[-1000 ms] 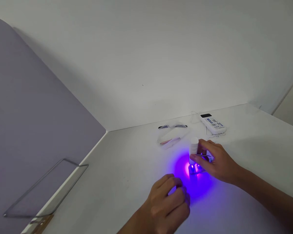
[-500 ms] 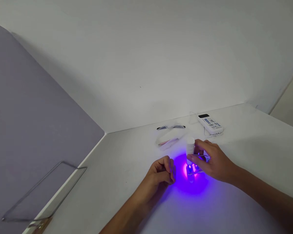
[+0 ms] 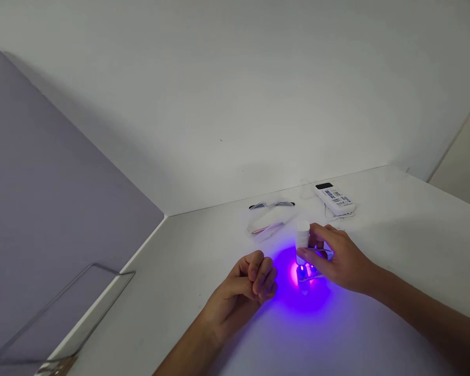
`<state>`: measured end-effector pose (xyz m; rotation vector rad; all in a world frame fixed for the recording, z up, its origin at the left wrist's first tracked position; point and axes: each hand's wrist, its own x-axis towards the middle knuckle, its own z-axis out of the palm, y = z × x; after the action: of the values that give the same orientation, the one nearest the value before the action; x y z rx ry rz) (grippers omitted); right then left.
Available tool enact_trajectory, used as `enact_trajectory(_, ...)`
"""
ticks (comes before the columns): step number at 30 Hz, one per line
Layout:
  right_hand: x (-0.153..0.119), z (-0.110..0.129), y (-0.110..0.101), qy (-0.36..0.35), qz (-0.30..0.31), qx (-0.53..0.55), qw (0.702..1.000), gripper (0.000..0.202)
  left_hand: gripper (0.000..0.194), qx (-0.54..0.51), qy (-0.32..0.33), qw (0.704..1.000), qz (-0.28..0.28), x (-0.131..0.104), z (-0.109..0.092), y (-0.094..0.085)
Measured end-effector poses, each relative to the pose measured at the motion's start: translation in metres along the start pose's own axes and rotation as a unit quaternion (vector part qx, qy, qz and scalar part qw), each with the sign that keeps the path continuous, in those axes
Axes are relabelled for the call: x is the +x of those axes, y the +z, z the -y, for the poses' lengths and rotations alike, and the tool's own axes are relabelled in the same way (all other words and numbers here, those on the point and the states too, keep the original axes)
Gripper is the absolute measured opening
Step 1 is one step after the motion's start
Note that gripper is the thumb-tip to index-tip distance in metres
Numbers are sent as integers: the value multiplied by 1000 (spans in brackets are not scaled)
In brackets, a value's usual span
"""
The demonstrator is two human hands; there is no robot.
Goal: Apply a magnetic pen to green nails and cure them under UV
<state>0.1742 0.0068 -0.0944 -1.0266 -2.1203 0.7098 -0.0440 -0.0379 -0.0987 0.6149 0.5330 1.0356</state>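
Observation:
My right hand point(image 3: 340, 257) pinches a small white UV lamp point(image 3: 302, 241) between thumb and fingers. The lamp stands upright just over the table, its lit end down, and throws a violet glow onto the white surface. Small bright pink-white spots show beneath it. A thin white cable passes by the fingers. Just left of the glow is my left hand point(image 3: 247, 290), its fingers curled in towards the palm and turned partly up. Nothing shows in it, and it is apart from the lamp.
Behind the lamp lie clear glasses point(image 3: 272, 205) and a thin pinkish stick point(image 3: 267, 228) in what looks like a clear wrapper. A white power bank point(image 3: 336, 199) with a cable sits farther right. At left, a wire frame point(image 3: 106, 313) juts by the grey-purple panel point(image 3: 55, 183).
My left hand has rolled over so that its curled fingers face more upward, and it has drawn slightly left from the glow. The right hand keeps holding the lamp in place.

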Motion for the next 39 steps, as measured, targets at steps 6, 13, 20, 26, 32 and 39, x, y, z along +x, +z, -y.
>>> enact_trajectory(6,0,0,0,2,1,7,1000,25,26,-34,-17,998,-48,5,9,1)
enact_trajectory(13,1,2,-1,-10,2,11,1000,25,24,-48,-31,997,-60,9,12,-1)
enact_trajectory(20,1,-1,0,-12,-4,-1,1000,23,22,-38,-69,996,-35,7,15,-1)
enact_trajectory(26,1,-1,0,-10,-7,-2,1000,22,21,-24,-73,997,-28,6,16,2)
enact_trajectory(32,2,0,-1,-18,-2,4,1000,20,20,-20,-71,997,-36,7,14,2)
enact_trajectory(39,1,-1,0,-24,-12,-8,1000,19,21,-12,-61,996,-58,7,14,2)
